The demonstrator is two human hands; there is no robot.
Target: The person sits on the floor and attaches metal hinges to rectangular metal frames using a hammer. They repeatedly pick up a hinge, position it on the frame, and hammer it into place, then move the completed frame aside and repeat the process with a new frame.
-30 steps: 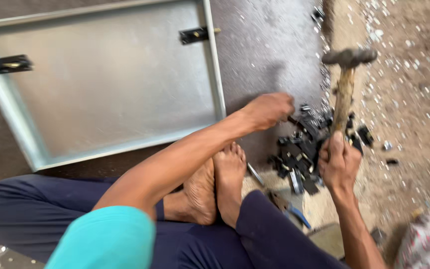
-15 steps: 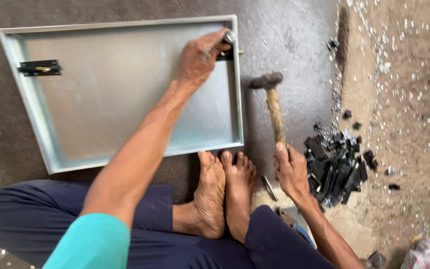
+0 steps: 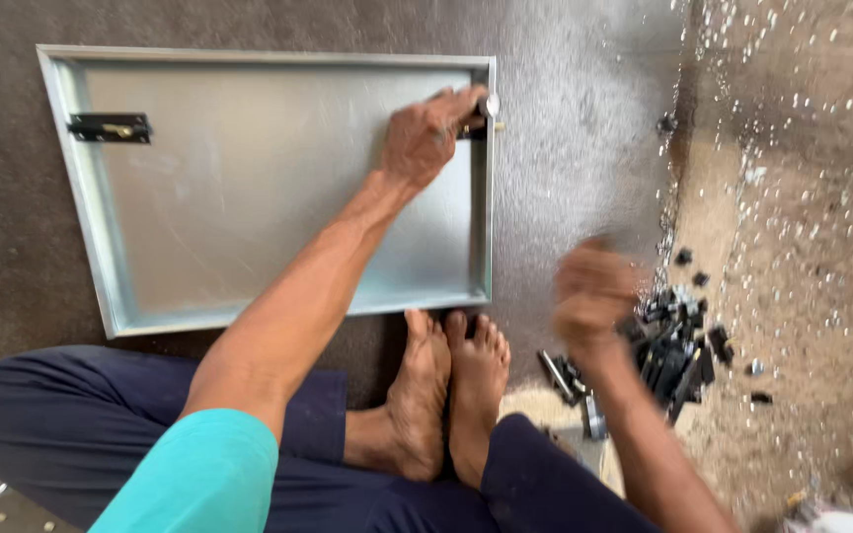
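Head view: one latch (image 3: 109, 127) is fitted to the panel (image 3: 249, 197); a second is pinched in the left hand (image 3: 425, 138) fingers; the right hand (image 3: 592, 291) is blurred, its grip cannot be told.

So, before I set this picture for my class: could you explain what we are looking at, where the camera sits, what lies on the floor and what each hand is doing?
There is no machine here, only a person working with bare hands. The camera is worn on the head and looks down, so you see the person's own arms, crossed legs in dark trousers and bare feet.

On the grey floor lies a shallow metal tray-like panel with raised edges. A black latch is fixed near its left edge. To the right is a heap of small black metal parts, and beyond it sandy ground with pale specks.

The left hand reaches over the panel and pinches a small fitting at its right edge. The right hand is blurred with motion near the heap; its grip and whatever it holds cannot be made out.
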